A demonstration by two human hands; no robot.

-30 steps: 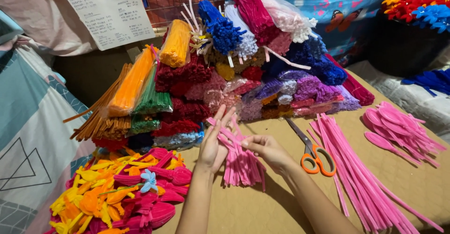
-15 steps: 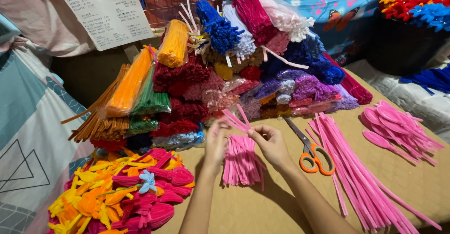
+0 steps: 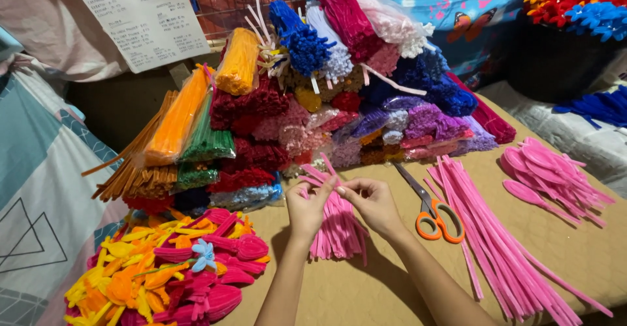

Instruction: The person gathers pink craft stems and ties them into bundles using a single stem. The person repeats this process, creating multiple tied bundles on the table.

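My left hand [image 3: 307,210] and my right hand [image 3: 374,204] meet over a small heap of short pink pipe cleaner pieces [image 3: 339,229] on the brown tabletop. Both pinch one short pink pipe cleaner [image 3: 325,172] between fingertips, its free end pointing up and away. Orange-handled scissors [image 3: 434,216] lie just right of my right hand. Long pink pipe cleaners [image 3: 499,247] are spread out further right.
A tall stack of bundled pipe cleaners [image 3: 313,97] in many colours fills the back. Finished pink, yellow and orange petal shapes [image 3: 163,270] lie at front left; pink loop shapes [image 3: 555,176] at right. A handwritten paper sheet [image 3: 140,16] hangs behind.
My left hand's fingers, spread open a second ago, have closed, and both hands have come together on one short pink piece above the heap.
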